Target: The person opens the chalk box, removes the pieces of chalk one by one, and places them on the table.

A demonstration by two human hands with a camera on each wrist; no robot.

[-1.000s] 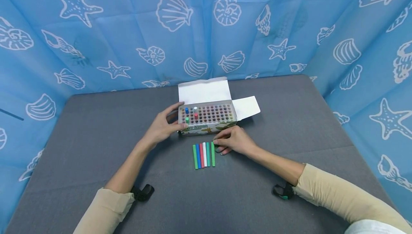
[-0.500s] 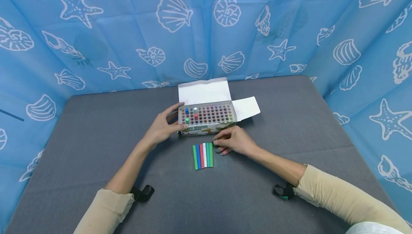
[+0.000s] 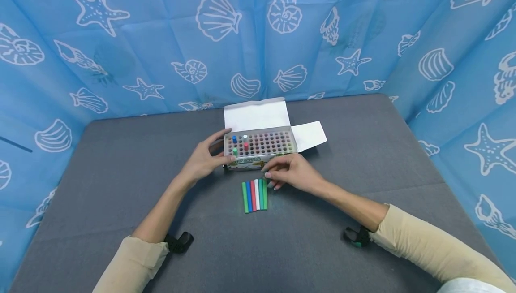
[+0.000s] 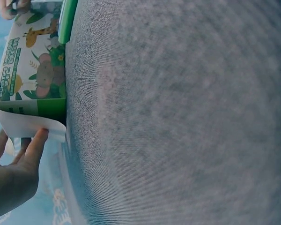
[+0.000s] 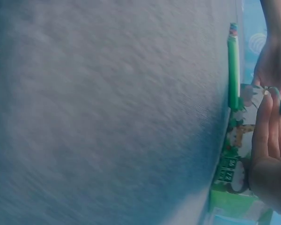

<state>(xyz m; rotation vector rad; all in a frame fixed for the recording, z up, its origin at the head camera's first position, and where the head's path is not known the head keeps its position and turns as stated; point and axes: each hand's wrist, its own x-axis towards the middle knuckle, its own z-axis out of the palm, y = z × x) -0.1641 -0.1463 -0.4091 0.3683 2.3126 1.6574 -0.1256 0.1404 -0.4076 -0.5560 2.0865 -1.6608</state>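
An open printed box (image 3: pixel 258 162) of chalk stands on the table, its top a grid of holes with several coloured chalk sticks upright at the left end. My left hand (image 3: pixel 204 156) grips that end, thumb at the front and fingers behind; in the left wrist view its fingers touch a white end flap (image 4: pixel 30 125). In front of the box lies a side-by-side row of chalk sticks: green, blue, red (image 3: pixel 253 196), white, teal and green. My right hand (image 3: pixel 292 173) is at the upper end of the rightmost green chalk stick (image 3: pixel 264 196), fingertips bent loosely beside it.
The box's white lid (image 3: pixel 256 116) stands raised at the back, and a side flap (image 3: pixel 309 135) sticks out to the right. Grey cloth covers the table (image 3: pixel 342 149). A blue shell-patterned curtain (image 3: pixel 258 37) hangs behind it. Each wrist wears a black strap.
The rightmost green chalk stick has moved left, from a small gap to lying against the teal one. My right hand has shifted slightly left and up; my left hand stays on the box.
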